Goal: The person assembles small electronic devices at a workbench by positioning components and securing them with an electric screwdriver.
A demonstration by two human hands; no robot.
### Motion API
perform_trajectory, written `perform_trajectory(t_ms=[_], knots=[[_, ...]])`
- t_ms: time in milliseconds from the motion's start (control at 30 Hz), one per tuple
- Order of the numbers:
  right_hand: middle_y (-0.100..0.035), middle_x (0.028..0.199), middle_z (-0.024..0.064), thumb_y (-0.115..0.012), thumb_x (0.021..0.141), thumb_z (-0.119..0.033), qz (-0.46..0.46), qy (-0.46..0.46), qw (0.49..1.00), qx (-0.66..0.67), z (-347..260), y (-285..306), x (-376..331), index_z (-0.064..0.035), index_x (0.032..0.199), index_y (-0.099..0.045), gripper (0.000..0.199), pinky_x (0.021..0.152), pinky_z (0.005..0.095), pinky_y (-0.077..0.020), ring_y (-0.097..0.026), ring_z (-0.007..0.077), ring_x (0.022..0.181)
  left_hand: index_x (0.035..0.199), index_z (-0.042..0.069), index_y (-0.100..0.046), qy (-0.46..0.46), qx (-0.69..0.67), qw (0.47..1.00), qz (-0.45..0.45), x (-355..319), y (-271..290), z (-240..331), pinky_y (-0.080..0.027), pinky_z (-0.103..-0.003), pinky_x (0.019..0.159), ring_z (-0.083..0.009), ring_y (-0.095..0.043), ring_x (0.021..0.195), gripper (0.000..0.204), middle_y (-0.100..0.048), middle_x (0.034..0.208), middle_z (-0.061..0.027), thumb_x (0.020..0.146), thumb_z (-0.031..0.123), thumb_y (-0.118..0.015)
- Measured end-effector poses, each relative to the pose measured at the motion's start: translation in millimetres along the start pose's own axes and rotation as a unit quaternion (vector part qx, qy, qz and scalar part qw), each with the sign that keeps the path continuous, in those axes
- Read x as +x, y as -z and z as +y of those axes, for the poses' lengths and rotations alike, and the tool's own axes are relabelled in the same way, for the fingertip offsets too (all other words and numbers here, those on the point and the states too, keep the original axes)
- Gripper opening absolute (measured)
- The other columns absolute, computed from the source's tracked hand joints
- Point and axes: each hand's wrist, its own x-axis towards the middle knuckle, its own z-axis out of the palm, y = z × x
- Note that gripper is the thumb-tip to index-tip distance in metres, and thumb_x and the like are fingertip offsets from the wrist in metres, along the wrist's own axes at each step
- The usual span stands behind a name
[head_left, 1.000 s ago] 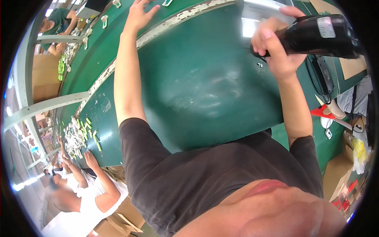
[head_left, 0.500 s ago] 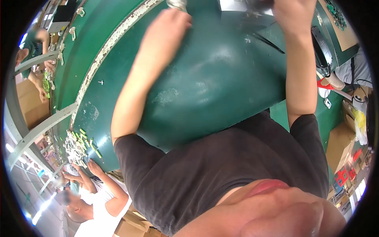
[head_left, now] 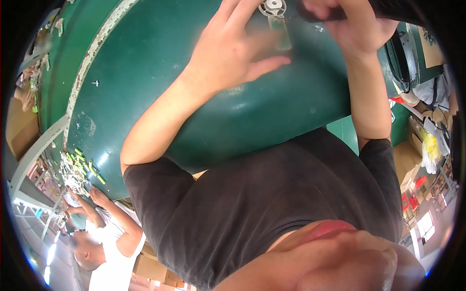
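My left hand (head_left: 233,51) is over the green tabletop (head_left: 272,111) with its fingers spread, some blurred by motion. Just beside its fingertips lies a small part with a round white wheel (head_left: 273,7) and a pale green strip (head_left: 278,34). Across from it, at the top edge, my right hand (head_left: 361,29) has its fingers curled. A dark object (head_left: 308,10) shows blurred by those fingers, and its kind cannot be made out. Another black shape (head_left: 400,10) passes behind this hand, partly cut off by the frame.
A worn pale rail (head_left: 92,56) edges the table on the left. A tiny metal piece (head_left: 95,83) lies near it. Farther down, a co-worker's hands (head_left: 99,196) are at a pile of green and white parts (head_left: 77,169). A black device (head_left: 399,63) stands at right.
My left hand has moved right and opened; the white wheel part now lies beside it. The black tweezers seen on the table earlier no longer show there. The whole view has shifted.
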Motion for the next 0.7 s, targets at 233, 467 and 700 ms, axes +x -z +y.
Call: perform_trajectory(t_ms=[233,467,700], knots=[[-0.051,0.069,0.0014,-0.056,0.097,0.001,-0.032,0.014,0.999,0.019,12,-6,-7,-0.0071,0.139,-0.034,0.048,0.05,0.0238,-0.0423,-0.049,0.0092,0.05,0.101,0.002,-0.073,0.107,-0.123,0.978,-0.127,-1,13,9,-0.05,-0.046,0.104,-0.0427,-0.057,0.126,0.03,-0.051,0.139,-0.0273,0.077,0.017,-0.084],[-0.05,0.07,0.0012,-0.054,0.096,0.006,-0.04,-0.007,0.999,0.011,17,-11,-11,-0.0078,0.136,-0.033,0.048,0.051,0.0239,-0.0408,-0.046,0.0092,0.05,0.101,0.003,-0.073,0.1,-0.13,0.979,-0.12,1,17,10,-0.05,-0.045,0.104,-0.0424,-0.057,0.125,0.029,-0.051,0.139,-0.0275,0.078,0.017,-0.083],[-0.055,0.073,0.0031,-0.057,0.093,0.006,-0.042,0.009,0.995,0.094,29,-18,1,-0.0066,0.131,-0.035,0.046,0.053,0.0244,-0.0412,-0.049,0.01,0.053,0.1,0.003,-0.072,0.114,-0.139,0.979,-0.097,-6,12,8,-0.049,-0.046,0.104,-0.0426,-0.056,0.125,0.029,-0.05,0.139,-0.0279,0.078,0.018,-0.083]])
